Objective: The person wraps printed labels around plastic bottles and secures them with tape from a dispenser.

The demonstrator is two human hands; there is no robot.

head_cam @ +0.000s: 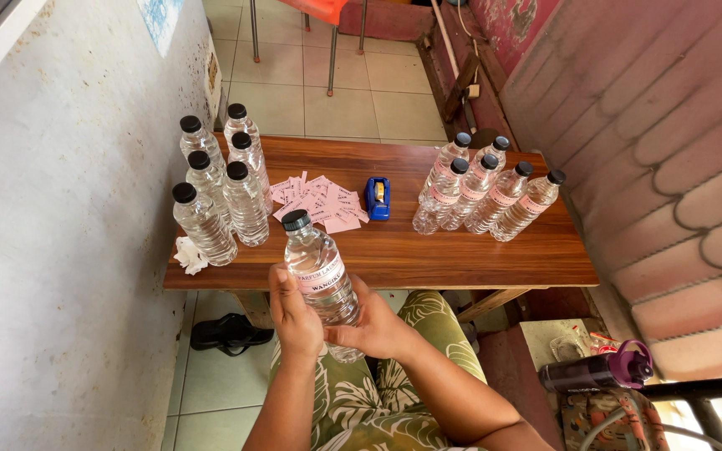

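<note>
Holding a clear plastic bottle (321,280) w/ both hands, just above my lap and at the near edge of the wooden table (461,250); black cap on, clear liquid inside, a pale label stuck round its middle. My left hand (296,316) is wrapped round the bottle's left side, thumb pressed on the label; my right hand (375,327) is closed on the lower right side, fingers curled under toward the base; bottle leans a bit, cap toward the table.

On the table's left end: 6 unlabelled bottles (221,188), all upright, black caps, filled w/ clear liquid, standing close together in approx. 2 rows; a crumpled white tissue (189,255) lies at the table corner beside them.

Right end: 6 labelled bottles (482,188), also upright, capped, filled w/ clear liquid, each w/ a pale band round it, packed together.

Between the 2 groups: a loose pile of pink paper labels (319,202); a blue tape dispenser (378,198) just beside the pile.

On the floor at right, a dark flask w/ purple lid (599,369) lies on its side; contents can't be seen.
</note>
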